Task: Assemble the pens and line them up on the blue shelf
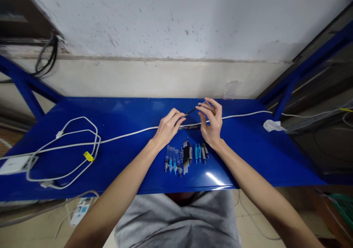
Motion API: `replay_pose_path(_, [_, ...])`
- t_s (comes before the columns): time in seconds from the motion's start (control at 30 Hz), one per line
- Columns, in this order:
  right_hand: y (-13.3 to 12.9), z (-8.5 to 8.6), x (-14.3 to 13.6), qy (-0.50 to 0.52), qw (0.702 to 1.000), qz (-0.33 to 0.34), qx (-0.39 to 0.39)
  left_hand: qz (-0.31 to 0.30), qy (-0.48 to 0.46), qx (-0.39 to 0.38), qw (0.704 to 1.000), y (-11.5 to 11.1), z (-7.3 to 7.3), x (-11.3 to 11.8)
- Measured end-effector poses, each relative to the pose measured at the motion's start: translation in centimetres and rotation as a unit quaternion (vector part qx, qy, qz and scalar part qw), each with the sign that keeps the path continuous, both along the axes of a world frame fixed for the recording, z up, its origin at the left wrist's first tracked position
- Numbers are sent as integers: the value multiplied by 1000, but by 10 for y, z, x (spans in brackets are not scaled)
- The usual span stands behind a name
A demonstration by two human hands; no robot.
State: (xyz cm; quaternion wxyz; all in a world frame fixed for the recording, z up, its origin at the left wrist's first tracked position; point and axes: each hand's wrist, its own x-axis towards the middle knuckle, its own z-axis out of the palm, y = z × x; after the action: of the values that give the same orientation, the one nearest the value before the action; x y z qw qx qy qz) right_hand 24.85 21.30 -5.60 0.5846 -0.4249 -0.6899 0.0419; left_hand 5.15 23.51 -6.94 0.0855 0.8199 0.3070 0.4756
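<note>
A thin dark pen refill [191, 111] is held slantwise above the blue table. My left hand [170, 125] pinches its lower left end between thumb and fingers. At its upper right end are the fingertips of my right hand [211, 120], bent around it. Below the hands lie pen parts in a row: clear barrels with blue or dark tips [173, 160], several dark refills [186, 154], blue grip pieces [198, 152] and grey and black pieces [204, 152]. Small springs [181, 155] lie between the barrels and the refills.
A white cable [132, 133] crosses the blue table [132, 112] behind the parts and passes under the hands. Its loops with a yellow tag [88, 156] and a white power strip [16, 165] lie at left. Crumpled white tissue [273, 125] is at right, near the frame.
</note>
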Motion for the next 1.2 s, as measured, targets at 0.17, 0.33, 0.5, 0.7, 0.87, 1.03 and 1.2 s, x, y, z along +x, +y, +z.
replay_pose_path(0.17, [-6, 0, -3, 27, 999, -18, -2, 13, 12, 5, 1000, 0, 0, -1])
replay_pose_path(0.33, [-10, -1, -10, 55, 995, 26, -85, -7, 25, -2, 1000, 0, 0, -2])
replay_pose_path(0.5, [-12, -3, -13, 102, 982, 37, -155, -20, 66, 20, 997, -1, 1, -2])
replay_pose_path(0.7, [-16, 8, -12, 109, 976, 60, -178, 57, 127, 74, 987, -2, 0, -6])
replay_pose_path(0.87, [-20, 25, -6, -150, 941, 208, -220, 144, 105, 5, 984, 1, -3, -11])
replay_pose_path(1.03, [-23, 19, -11, -260, 862, 320, -296, 148, 96, -9, 984, 1, -5, -7])
replay_pose_path(1.2, [-24, 9, -16, -280, 854, 318, -301, 141, 96, -24, 985, 1, -4, -5])
